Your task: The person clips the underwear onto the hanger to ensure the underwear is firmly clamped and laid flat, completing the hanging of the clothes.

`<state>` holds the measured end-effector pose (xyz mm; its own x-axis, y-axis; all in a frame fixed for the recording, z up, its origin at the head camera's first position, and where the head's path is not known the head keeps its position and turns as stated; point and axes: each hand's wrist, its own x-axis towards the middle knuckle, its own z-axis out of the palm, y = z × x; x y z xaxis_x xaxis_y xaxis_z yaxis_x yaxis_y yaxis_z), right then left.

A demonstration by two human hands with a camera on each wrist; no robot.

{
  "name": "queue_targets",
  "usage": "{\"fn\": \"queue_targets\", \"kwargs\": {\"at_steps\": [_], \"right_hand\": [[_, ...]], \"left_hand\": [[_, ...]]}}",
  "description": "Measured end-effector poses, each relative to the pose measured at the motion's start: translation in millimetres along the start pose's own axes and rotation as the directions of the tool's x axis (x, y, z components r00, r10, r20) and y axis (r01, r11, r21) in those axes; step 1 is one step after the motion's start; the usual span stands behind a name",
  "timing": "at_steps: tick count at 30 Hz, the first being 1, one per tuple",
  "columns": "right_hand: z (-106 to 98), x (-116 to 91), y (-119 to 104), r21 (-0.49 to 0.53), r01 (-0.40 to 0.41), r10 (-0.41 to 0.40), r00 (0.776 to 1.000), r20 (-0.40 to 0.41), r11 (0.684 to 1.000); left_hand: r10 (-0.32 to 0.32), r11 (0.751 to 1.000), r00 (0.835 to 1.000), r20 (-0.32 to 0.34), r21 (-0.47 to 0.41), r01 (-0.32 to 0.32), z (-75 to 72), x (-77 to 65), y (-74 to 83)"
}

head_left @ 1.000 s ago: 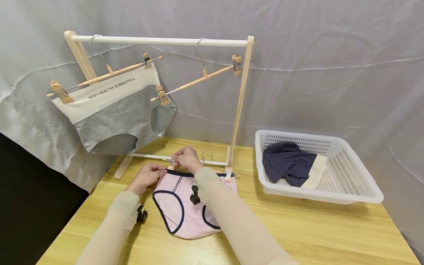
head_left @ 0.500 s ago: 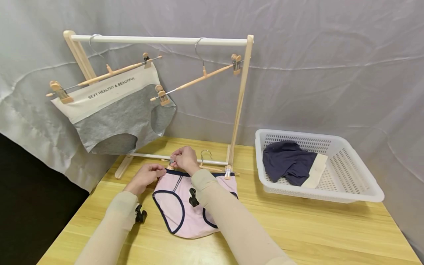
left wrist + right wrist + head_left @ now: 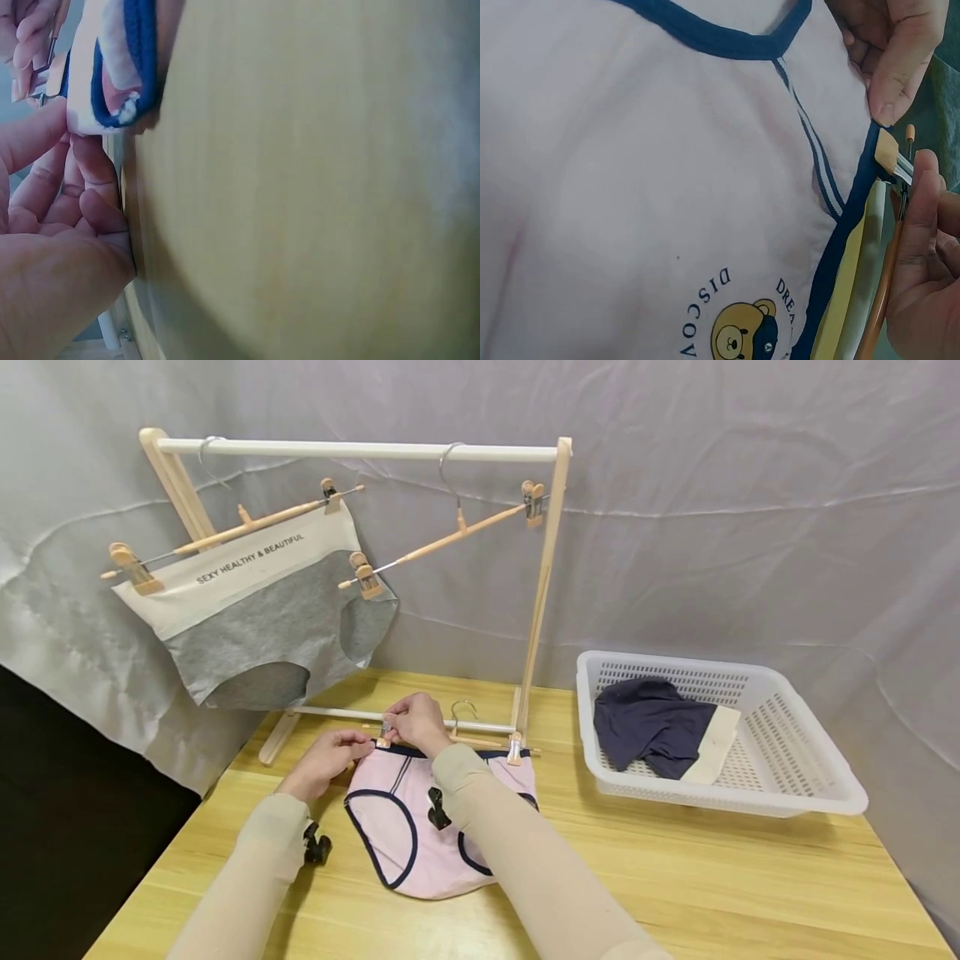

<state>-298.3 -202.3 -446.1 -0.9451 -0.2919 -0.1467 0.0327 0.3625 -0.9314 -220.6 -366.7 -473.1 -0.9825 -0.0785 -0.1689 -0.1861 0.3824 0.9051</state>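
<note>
Pink underpants [image 3: 435, 872] with navy trim lie on the table, waistband toward the rack. My left hand [image 3: 324, 764] pinches the waistband's left corner between thumb and fingers. My right hand [image 3: 418, 723] pinches the left clip [image 3: 886, 152] of a clip hanger [image 3: 483, 743] that lies behind the waistband. That clip sits over the navy edge, close to my left fingertips. At the other end of the bar, the right clip [image 3: 514, 749] is on the waistband too. A bear print [image 3: 739, 334] shows on the cloth in the right wrist view.
A wooden rack [image 3: 543, 577] stands behind my hands. On it hang grey underpants [image 3: 262, 618], clipped to one hanger, and a bare clip hanger [image 3: 459, 531]. To the right, a white basket [image 3: 817, 777] holds navy underpants [image 3: 648, 727] with a cream band.
Slightly more of the hanger's bar shows beside my right wrist, which has shifted a little left. Both hands keep their grips, and the underpants stay nearly in place.
</note>
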Motion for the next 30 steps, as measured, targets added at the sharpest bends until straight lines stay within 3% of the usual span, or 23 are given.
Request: {"fn": "queue_targets", "kwargs": {"at_steps": [13,25,30], "right_hand": [[-5,-3,4,-0.03,0.005,-0.005,1.0,-0.014,1.0],[-15,-8,10,0.011,-0.065,0.065,0.997,0.05,0.998],[-30,-16,1,-0.064,-0.017,0.024,0.993,0.117,0.998]], "left_hand": [[-0.04,0.993,0.999,0.013,-0.11,0.041,5.9,3.6,1.6],[0.008,1.0,1.0,0.013,-0.025,-0.007,12.8,4.2,4.1],[-0.009,1.0,1.0,0.017,0.006,0.009,13.2,4.5,6.9]]}}
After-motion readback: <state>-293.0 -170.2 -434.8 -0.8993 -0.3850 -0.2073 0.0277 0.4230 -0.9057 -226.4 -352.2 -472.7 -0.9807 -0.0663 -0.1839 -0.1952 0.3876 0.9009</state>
